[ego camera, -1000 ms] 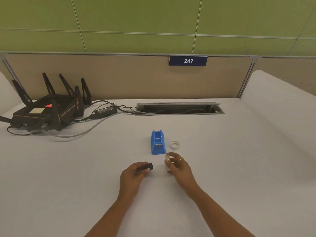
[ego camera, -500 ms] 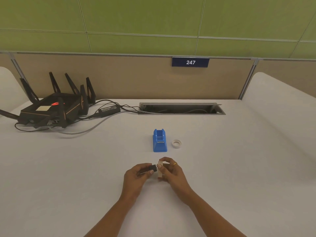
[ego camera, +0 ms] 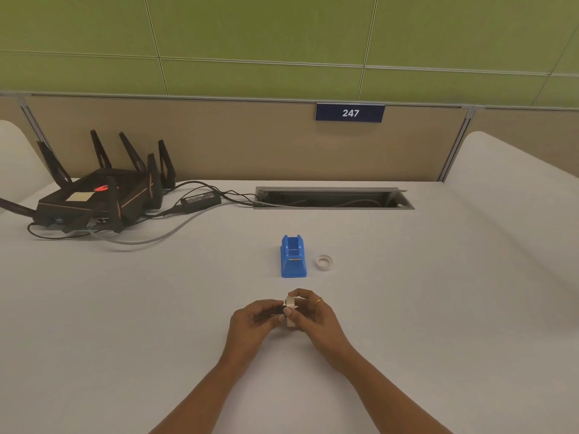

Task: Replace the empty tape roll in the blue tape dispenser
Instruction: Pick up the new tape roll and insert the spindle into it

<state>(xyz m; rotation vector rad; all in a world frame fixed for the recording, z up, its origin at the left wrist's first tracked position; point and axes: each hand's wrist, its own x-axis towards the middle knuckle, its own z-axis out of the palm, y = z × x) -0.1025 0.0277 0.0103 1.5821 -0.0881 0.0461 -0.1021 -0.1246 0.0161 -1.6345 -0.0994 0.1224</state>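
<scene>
The blue tape dispenser stands on the white surface, just beyond my hands, its long axis running away from me and its sloped low end facing me. Its slot is open on top, and I see no roll seated in it. Just to its right, apart from it, a small white tape ring lies flat.

Nearer to me, I hold a white tape roll on edge above the surface, its flat faces turned left and right. My right hand has a narrow grip on it, fingers curled over the top and thumb on the near side; a gold ring shows on one finger. My left hand pinches a small black piece against the roll's left face; I cannot tell whether it is seated in the roll. Both forearms come in from the lower edge and meet at the centre.

Farther out, a black router with upright antennas sits at the far left, its cables trailing past a power brick into a cable slot at the back of the surface. Behind that is a tan divider with a blue plate reading 247, and a green panelled wall above.
</scene>
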